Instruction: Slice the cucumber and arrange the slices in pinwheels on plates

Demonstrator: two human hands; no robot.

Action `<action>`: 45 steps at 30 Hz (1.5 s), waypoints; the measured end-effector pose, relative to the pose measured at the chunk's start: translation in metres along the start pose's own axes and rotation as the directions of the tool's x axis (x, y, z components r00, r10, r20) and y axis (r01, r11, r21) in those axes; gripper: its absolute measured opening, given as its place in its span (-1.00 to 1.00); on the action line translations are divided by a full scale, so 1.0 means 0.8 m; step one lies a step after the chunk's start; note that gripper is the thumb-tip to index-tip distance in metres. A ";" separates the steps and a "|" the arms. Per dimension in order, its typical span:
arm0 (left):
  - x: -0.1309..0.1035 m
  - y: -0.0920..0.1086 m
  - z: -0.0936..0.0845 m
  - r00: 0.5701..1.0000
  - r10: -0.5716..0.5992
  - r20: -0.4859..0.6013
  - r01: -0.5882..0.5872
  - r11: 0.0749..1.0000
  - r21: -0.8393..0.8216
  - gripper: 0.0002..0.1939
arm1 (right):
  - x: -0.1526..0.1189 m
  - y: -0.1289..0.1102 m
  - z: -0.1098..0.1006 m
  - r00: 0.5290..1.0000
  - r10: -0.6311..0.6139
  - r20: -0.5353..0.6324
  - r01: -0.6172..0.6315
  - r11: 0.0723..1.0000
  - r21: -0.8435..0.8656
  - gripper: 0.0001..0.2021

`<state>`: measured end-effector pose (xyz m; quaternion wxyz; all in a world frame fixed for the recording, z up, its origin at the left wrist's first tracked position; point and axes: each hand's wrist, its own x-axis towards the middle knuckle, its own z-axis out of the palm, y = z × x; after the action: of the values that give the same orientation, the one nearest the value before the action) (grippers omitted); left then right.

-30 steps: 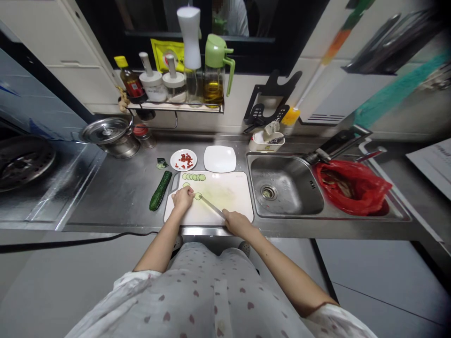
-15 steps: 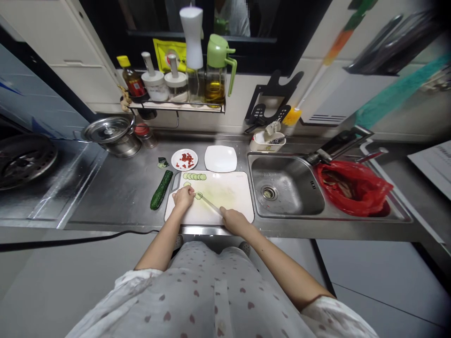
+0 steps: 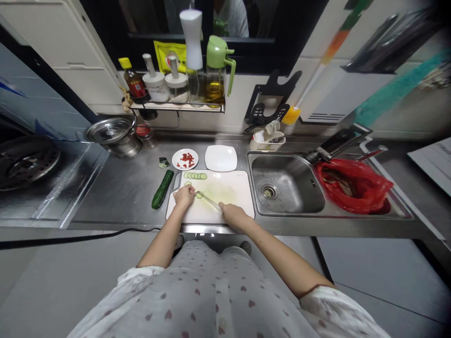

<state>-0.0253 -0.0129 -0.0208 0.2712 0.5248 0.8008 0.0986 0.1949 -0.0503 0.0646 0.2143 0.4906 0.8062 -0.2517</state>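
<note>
My right hand is wrapped round the handle of a knife, whose blade slants up and left across the white cutting board. At the blade's tip lies a pale green cucumber slice. My left hand is closed with its fingertips pinched at the slice's left edge; the grip itself is partly hidden. Behind my fingers another slice shows. Several overlapping cucumber slices form a row along the board's far edge. A whole dark green cucumber rests on the counter left of the board.
Behind the board are a plate of chopped red pieces and a white square plate. Cucumber ends lie to the left. A steel sink adjoins the board's right side, with a red bag beyond. A lidded pot stands left.
The view has shifted very slightly. Both hands, the knife and the slice keep nearly the same places; the knife blade has moved only a little, if at all.
</note>
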 end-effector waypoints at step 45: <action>-0.009 0.002 0.004 0.999 0.024 -0.034 -0.023 0.999 0.046 -0.91 | -0.007 0.001 0.021 0.998 0.041 -0.053 -0.039 0.999 0.038 -0.65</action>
<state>-0.0200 -0.0188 -0.0199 0.2440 0.5385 0.8012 0.0925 0.1996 -0.0642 0.0547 0.1885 0.5172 0.7969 -0.2487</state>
